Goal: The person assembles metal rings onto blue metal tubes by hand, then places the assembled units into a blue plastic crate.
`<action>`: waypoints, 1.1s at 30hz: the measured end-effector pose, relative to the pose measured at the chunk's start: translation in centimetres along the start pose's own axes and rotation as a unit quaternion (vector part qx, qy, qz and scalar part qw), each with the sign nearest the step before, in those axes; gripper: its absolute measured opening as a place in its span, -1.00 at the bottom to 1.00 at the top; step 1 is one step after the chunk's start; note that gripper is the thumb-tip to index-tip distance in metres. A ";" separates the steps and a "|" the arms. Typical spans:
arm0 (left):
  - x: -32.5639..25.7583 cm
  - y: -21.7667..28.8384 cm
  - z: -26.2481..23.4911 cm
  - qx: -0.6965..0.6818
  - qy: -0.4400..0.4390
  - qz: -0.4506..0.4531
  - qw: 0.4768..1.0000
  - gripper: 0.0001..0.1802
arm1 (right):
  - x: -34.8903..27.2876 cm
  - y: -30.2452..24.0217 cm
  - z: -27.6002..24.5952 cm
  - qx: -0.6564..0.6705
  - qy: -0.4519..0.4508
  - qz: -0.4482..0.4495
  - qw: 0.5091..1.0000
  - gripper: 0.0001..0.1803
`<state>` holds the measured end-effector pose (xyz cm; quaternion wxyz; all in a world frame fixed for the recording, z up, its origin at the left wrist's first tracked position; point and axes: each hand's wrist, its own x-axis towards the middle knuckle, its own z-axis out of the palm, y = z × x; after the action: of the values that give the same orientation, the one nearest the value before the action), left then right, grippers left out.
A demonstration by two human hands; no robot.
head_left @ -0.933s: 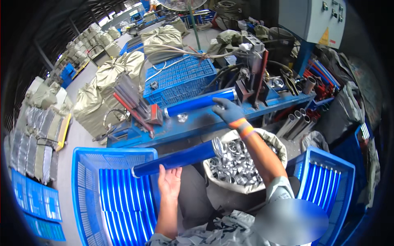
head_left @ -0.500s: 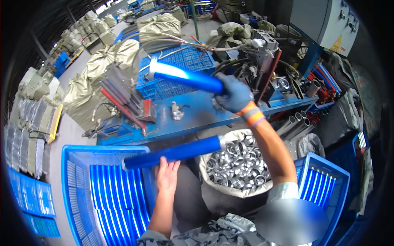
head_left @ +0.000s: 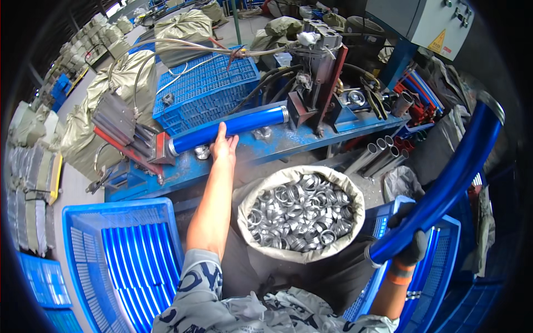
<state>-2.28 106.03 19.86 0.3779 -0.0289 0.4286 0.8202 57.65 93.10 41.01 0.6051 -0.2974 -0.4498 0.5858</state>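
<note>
Presently, left hand (head_left: 223, 149) is pressing an open grip on the blue tube (head_left: 227, 129) at twelve o'clock on the bench (head_left: 277, 145); gloved right hand (head_left: 412, 248) is clasping another blue tube (head_left: 449, 177) at four o'clock.

Probably a factory workshop: press machine (head_left: 319, 66), crates of blue tubes (head_left: 119, 266).

sack of metal rings (head_left: 300, 213) | grey electrical cabinet (head_left: 422, 19) | stuffed sacks (head_left: 105, 105)

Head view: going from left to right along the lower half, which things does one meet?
Blue crate of blue tubes → left arm → sack of metal rings → gloved right hand holding a blue tube.
</note>
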 end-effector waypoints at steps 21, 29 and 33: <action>-30.3 -4.9 1.4 0.274 -0.317 0.039 0.907 -0.59 | -33.1 -10.9 -19.5 -0.389 0.303 0.078 0.867 -0.02; -64.5 -21.4 0.6 0.355 -0.730 -0.016 0.583 -0.77 | -62.1 -5.8 -24.3 -0.377 0.428 0.218 0.792 -0.01; -74.6 -28.4 -0.1 0.404 -0.833 0.109 0.362 -0.67 | -66.6 -5.4 -25.5 -0.431 0.364 0.313 0.764 -0.03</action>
<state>69.14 71.44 28.11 0.4162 0.8722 0.1750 0.1884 88.87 31.62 22.07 0.3146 -0.8421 -0.2822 0.3350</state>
